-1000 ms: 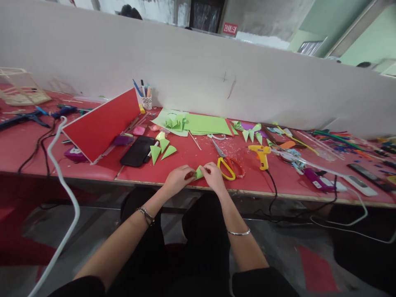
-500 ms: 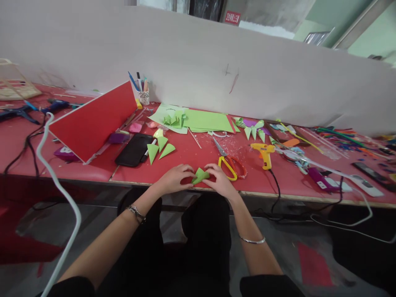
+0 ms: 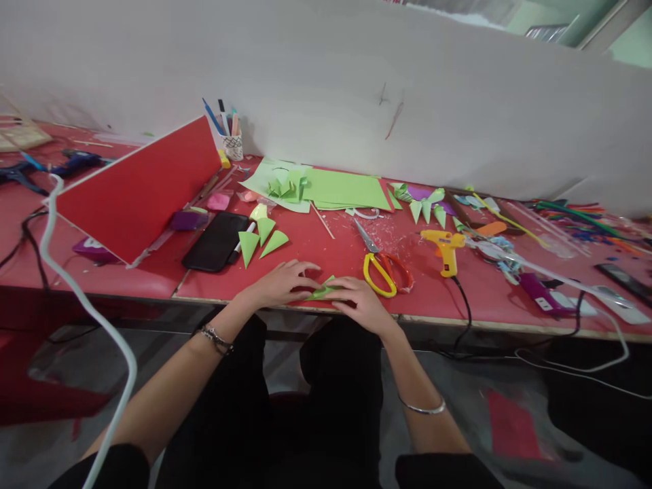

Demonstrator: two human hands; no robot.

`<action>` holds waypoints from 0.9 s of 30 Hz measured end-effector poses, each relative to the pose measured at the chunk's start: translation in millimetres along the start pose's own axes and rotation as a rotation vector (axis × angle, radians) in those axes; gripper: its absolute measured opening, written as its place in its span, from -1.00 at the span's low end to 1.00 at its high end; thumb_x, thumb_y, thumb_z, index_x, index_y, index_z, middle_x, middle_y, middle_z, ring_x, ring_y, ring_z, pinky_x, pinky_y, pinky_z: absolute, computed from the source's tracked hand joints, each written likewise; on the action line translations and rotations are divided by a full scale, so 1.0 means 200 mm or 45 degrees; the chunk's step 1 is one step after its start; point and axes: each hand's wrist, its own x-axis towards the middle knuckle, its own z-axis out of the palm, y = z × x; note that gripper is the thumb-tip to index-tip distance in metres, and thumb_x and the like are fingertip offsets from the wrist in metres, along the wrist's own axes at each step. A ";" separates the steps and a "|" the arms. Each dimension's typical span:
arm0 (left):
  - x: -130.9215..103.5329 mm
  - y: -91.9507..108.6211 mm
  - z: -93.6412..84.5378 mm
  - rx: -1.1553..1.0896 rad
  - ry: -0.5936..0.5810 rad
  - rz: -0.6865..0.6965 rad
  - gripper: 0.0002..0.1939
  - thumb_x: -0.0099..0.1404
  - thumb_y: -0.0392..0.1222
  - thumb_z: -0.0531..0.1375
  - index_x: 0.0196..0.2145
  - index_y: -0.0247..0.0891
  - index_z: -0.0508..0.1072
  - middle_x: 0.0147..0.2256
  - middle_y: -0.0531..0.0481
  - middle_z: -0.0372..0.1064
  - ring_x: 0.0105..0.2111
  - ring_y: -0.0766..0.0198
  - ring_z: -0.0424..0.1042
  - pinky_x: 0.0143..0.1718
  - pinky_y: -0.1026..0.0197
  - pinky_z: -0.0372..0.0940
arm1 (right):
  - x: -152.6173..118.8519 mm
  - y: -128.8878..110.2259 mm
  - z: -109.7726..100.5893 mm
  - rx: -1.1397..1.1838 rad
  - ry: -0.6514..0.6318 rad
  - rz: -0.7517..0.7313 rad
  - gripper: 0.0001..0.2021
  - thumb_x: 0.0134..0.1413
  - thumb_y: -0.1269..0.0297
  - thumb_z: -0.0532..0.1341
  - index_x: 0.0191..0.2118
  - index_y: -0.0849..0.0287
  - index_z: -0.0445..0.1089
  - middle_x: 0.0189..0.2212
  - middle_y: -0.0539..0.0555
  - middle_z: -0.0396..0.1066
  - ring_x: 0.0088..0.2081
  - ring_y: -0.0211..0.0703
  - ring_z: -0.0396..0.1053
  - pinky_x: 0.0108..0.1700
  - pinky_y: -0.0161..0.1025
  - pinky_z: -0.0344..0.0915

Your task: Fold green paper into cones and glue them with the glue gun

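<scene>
A pale partition [image 3: 305, 75] lines the far edge of the red table [image 3: 298, 248]. Grey floor [image 3: 458, 394] shows near right.

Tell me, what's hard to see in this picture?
In the head view:
Small folded green paper: whole shape, partly covered by the right-hand grip.
Slim blue pen: lower end, hidden inside the patterned white cup.
Pale stick frame: cut off by the left edge.
White label, purple box: too small to read.

On the desk [image 3: 316, 250], 1 red board [image 3: 142, 190] stands near a patterned cup [image 3: 233, 147] of pens [image 3: 212, 115], 1 black case [image 3: 216, 243] lies flat, and a black cord [image 3: 465, 309] runs from 1 yellow glue gun [image 3: 447, 250] over the edge.
</scene>
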 end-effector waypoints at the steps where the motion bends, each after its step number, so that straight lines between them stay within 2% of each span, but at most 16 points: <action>1: 0.00 0.00 0.00 0.003 -0.012 0.002 -0.73 0.29 -0.13 0.02 -0.08 0.04 0.38 0.05 0.01 0.15 -0.07 0.19 0.20 -0.04 0.07 0.09 | 0.00 0.00 0.00 -0.001 0.008 0.012 -0.78 0.09 0.32 0.12 -0.17 -0.01 0.44 -0.10 0.02 0.37 -0.07 -0.19 0.29 -0.02 -0.17 0.18; 6: 0.00 0.00 0.00 0.014 0.009 -0.012 -0.74 0.28 -0.11 0.03 -0.10 0.02 0.40 0.03 0.01 0.18 -0.09 0.19 0.20 -0.06 0.09 0.10 | 0.02 -0.01 0.02 0.065 0.084 0.111 -0.86 0.06 0.27 0.15 -0.30 0.03 0.47 -0.18 0.01 0.42 -0.13 -0.18 0.32 -0.04 -0.15 0.20; 10: 0.00 0.00 0.00 -0.023 -0.007 -0.005 -0.72 0.23 -0.11 0.09 -0.09 0.01 0.39 0.03 0.01 0.19 -0.05 0.18 0.18 -0.02 0.09 0.07 | 0.03 -0.01 0.03 0.189 0.183 0.262 -0.85 0.06 0.25 0.15 -0.41 0.11 0.45 -0.25 0.04 0.44 -0.19 -0.17 0.36 -0.07 -0.17 0.23; 15: 0.00 0.00 -0.01 -0.054 -0.007 -0.008 -0.73 0.20 -0.13 0.12 -0.12 -0.01 0.41 0.04 0.01 0.18 -0.03 0.16 0.18 -0.01 0.08 0.06 | 0.05 0.00 0.04 0.097 0.254 0.300 -0.85 0.04 0.23 0.16 -0.44 0.14 0.41 -0.30 0.07 0.42 -0.22 -0.15 0.34 -0.12 -0.18 0.23; 20: 0.02 0.05 0.02 -0.142 0.124 -0.126 -0.78 0.26 -0.07 0.05 -0.30 -0.15 0.46 -0.06 0.01 0.28 -0.08 0.21 0.25 -0.05 0.12 0.10 | 0.06 0.00 0.05 0.022 0.237 0.271 -0.88 0.04 0.25 0.16 -0.42 0.14 0.40 -0.32 0.06 0.40 -0.24 -0.15 0.31 -0.15 -0.19 0.21; 23: 0.05 0.10 0.06 -0.174 0.235 -0.209 -0.77 0.18 -0.02 0.14 -0.45 -0.24 0.41 -0.16 -0.01 0.32 -0.18 0.24 0.31 -0.15 0.18 0.16 | 0.07 0.00 0.06 0.029 0.244 0.275 -0.88 0.04 0.26 0.17 -0.42 0.15 0.40 -0.32 0.05 0.40 -0.25 -0.16 0.30 -0.17 -0.20 0.22; 27: 0.06 0.13 0.10 -0.157 0.301 -0.253 -0.81 0.16 -0.08 0.17 -0.48 -0.26 0.38 -0.21 -0.01 0.32 -0.22 0.24 0.32 -0.23 0.20 0.17 | 0.06 -0.01 0.06 0.050 0.259 0.293 -0.88 0.04 0.25 0.16 -0.41 0.13 0.40 -0.32 0.06 0.39 -0.24 -0.15 0.31 -0.17 -0.19 0.23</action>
